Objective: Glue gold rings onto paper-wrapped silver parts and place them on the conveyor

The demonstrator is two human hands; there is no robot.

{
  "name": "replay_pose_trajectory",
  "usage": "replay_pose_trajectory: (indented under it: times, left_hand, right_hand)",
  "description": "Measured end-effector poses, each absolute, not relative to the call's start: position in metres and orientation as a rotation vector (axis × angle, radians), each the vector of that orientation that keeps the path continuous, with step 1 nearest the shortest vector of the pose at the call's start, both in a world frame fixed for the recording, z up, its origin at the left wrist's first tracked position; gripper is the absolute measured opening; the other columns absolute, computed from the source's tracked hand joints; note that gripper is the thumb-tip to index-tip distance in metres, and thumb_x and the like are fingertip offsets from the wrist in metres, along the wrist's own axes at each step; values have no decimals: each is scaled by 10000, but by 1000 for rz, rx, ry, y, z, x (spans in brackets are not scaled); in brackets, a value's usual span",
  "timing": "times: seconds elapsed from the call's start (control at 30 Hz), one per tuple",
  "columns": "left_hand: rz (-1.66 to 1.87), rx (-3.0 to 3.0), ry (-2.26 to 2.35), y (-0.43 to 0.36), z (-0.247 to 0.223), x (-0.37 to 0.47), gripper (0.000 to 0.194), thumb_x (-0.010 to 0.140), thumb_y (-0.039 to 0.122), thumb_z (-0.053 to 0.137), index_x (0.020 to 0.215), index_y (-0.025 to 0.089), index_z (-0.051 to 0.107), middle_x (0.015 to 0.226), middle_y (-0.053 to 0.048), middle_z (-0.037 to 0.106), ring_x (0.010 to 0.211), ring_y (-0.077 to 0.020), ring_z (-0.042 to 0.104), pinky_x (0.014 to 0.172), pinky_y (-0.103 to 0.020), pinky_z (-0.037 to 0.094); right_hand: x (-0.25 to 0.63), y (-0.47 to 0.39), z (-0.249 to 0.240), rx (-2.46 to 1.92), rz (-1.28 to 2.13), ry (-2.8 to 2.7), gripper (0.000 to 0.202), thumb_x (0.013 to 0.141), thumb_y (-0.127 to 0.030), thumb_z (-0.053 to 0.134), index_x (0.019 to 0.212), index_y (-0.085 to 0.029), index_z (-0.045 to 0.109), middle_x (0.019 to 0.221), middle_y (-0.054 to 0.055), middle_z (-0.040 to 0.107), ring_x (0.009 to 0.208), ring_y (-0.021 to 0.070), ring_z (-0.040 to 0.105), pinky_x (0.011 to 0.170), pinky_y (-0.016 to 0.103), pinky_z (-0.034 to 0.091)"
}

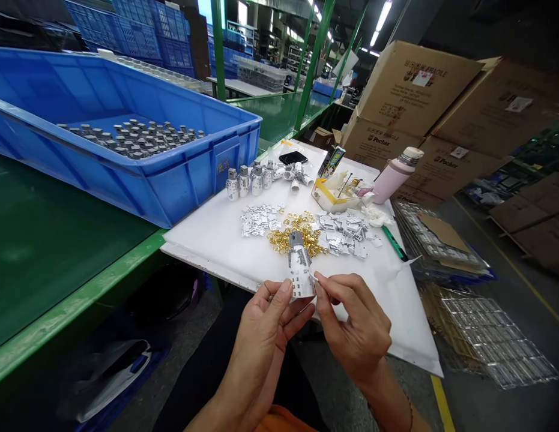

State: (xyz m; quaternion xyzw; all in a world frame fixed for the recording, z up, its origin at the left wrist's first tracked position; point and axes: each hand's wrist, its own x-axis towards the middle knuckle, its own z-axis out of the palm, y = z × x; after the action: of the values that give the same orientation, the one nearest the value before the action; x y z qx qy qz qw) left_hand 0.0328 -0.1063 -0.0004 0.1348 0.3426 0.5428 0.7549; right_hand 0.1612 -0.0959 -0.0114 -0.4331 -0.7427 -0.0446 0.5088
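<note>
My left hand (265,330) holds a small white bottle with a grey cap (299,266) upright above the near edge of a white board (225,240). My right hand (353,327) pinches a tiny silver piece (313,279) against the bottle's right side. Just beyond the bottle lie a heap of gold pieces (297,237) and two heaps of silver pieces (260,219) (346,231). A row of several similar small bottles (250,180) stands at the board's far side.
A big blue crate (180,174) with several grey-capped bottles sits on the green bench at left. A yellow tray (326,198), pink flask (396,174) and black phone (293,158) lie at the back. Cardboard boxes (418,90) stack at right; clear trays (490,342) lie on the floor.
</note>
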Motion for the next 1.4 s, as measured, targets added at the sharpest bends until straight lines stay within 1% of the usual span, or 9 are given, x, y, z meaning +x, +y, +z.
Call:
replay_pose_trajectory:
  times: [0.33, 0.6, 0.73, 0.83, 0.87, 0.97, 1.07, 1.27, 1.4]
  left_hand:
    - [1229, 298, 787, -107, -1, 32, 99, 868, 261, 630, 857, 168, 598, 933, -31, 701, 843, -122, 666, 908, -334, 549]
    - [1268, 400, 812, -108, -4, 31, 128, 868, 294, 625, 841, 178, 578, 895, -16, 645, 854, -129, 623, 916, -352, 525]
    - [1269, 474, 821, -108, -3, 31, 134, 879, 290, 611, 817, 179, 566, 844, -7, 641, 862, -132, 611, 923, -355, 517]
    - [1240, 526, 820, -107, -2, 29, 156, 889, 296, 597, 796, 183, 545, 806, -1, 650, 860, -128, 606, 914, -334, 514]
    - [1227, 538, 814, -106, -2, 28, 161, 892, 301, 592, 795, 182, 543, 813, -1, 654, 860, -127, 604, 906, -325, 514]
    - [1188, 591, 792, -104, -1, 22, 160, 885, 301, 605, 797, 180, 549, 852, -6, 667, 850, -125, 605, 870, -301, 513]
    - [1154, 671, 793, -100, 0, 16, 158, 873, 291, 624, 789, 180, 547, 846, -7, 674, 826, -127, 609, 834, -290, 507]
    - [1135, 868, 884, -98, 1, 8, 169, 834, 330, 666, 835, 182, 586, 858, 3, 671, 818, -126, 624, 800, -255, 505]
    - [1132, 1039, 901, -98, 0, 1, 243, 697, 218, 792, 853, 207, 605, 885, 41, 657, 846, -145, 656, 820, -270, 534]
  right_hand:
    - [164, -96, -15, -1006, -199, -1917, 497, 824, -9, 626, 1275, -209, 570, 870, 70, 644, 735, 174, 594, 632, 308, 522]
    - [165, -99, -9, -953, -39, -1944, 439, 868, -18, 565, 1265, -203, 580, 875, 66, 624, 775, 170, 583, 654, 302, 510]
    - [161, -98, -11, -975, 274, -1740, 281, 862, -28, 578, 1056, -216, 656, 843, 35, 588, 770, 146, 559, 642, 272, 479]
    - [160, -94, -12, -999, 644, -1513, 113, 866, -129, 623, 917, -231, 628, 819, 2, 523, 761, 131, 517, 659, 253, 458]
    - [160, -92, -12, -1012, 780, -1442, 111, 857, -174, 650, 936, -241, 609, 844, -3, 516, 778, 130, 512, 684, 251, 463]
    - [164, -89, -11, -1043, 1136, -1326, 301, 834, -296, 698, 1102, -274, 563, 993, 11, 559, 895, 151, 541, 789, 271, 481]
    - [167, -90, -10, -1041, 1312, -1388, 253, 884, -343, 637, 1122, -269, 594, 1043, 25, 613, 950, 170, 566, 847, 286, 474]
    - [165, -96, -10, -1035, 1212, -1423, 168, 902, -331, 617, 1061, -278, 604, 1002, 5, 624, 943, 160, 571, 860, 268, 464]
    - [164, -100, -18, -1030, 1132, -1463, 246, 895, -297, 629, 1134, -291, 569, 1033, 12, 616, 962, 163, 578, 864, 266, 472]
